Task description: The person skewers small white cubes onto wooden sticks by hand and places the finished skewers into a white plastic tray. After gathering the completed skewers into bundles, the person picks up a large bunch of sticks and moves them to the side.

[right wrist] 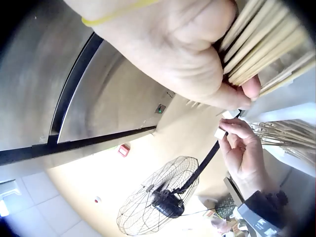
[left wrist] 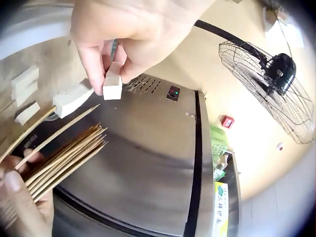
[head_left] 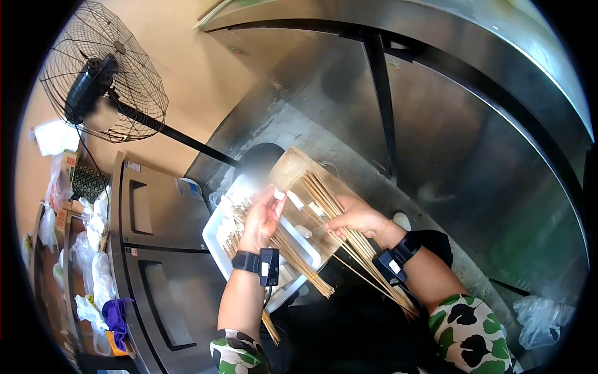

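Observation:
My left hand (head_left: 263, 215) pinches a small white block (left wrist: 113, 88) between thumb and fingers, above the edge of a white tray (head_left: 210, 240). My right hand (head_left: 358, 217) grips a bundle of wooden skewers (head_left: 319, 190), points facing away from me. In the left wrist view, one skewer stands apart from the bundle with a white piece (left wrist: 74, 100) at its tip. Another skewer (left wrist: 61, 132) beside it has a bare point. Loose white blocks (head_left: 303, 231) lie on the wooden board (head_left: 291, 167) under my right hand. The tray holds many skewers (head_left: 299, 260) with white pieces on their far ends.
A black standing fan (head_left: 93, 81) is at the far left. Steel cabinet doors (head_left: 165, 206) stand left of the tray, beside shelves with plastic bags (head_left: 99, 274). A large steel unit (head_left: 473, 143) fills the right side. A clear plastic bag (head_left: 541, 321) lies low at right.

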{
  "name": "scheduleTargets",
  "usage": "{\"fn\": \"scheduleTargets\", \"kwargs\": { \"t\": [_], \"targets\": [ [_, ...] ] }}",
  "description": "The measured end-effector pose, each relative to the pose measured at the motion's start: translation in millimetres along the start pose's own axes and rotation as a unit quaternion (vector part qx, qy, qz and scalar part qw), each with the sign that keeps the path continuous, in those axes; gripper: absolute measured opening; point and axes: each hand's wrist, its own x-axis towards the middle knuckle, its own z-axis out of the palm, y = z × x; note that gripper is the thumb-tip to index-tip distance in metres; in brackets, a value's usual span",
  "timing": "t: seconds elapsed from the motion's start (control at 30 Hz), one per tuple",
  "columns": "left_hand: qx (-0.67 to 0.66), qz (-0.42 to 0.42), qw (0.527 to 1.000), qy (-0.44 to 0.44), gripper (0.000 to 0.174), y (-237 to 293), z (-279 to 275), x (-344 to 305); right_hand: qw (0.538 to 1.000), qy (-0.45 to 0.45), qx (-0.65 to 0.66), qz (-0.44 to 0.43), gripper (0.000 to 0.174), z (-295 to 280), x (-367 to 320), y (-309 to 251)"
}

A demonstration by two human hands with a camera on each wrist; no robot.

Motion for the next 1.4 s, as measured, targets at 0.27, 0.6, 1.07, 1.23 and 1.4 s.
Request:
{"fn": "scheduleTargets", "kwargs": {
  "t": [0.27, 0.6, 1.07, 1.23, 1.4],
  "targets": [
    [0.042, -0.002, 0.998, 0.039, 0.018, -0.2, 1.3, 9.8, 1.0, -0.023, -0.016, -0.01, 0.039, 7.6, -0.9, -2.3],
    [0.043, 0.031, 0.998, 0.045, 0.018, 0.1, 4.8, 8.9, 1.0, -0.021, -0.011, -0.008, 0.04, 8.2, -0.5, 0.2],
    [0.09, 0.063, 0.993, 0.04, 0.025, 3.1, 9.5, 5.7, 0.999, -0.04, -0.026, -0.02, 0.037, 6.9, 3.3, 3.7],
    [0.113, 0.073, 0.99, 0.042, 0.024, 3.5, 10.8, 5.1, 0.999, -0.04, -0.024, -0.022, 0.036, 5.8, 4.9, 6.5],
    [0.156, 0.097, 0.982, 0.041, 0.025, 3.1, 16.9, -0.1, 0.999, -0.033, -0.036, -0.016, 0.034, 6.4, 4.0, 4.6]
  ]
}}
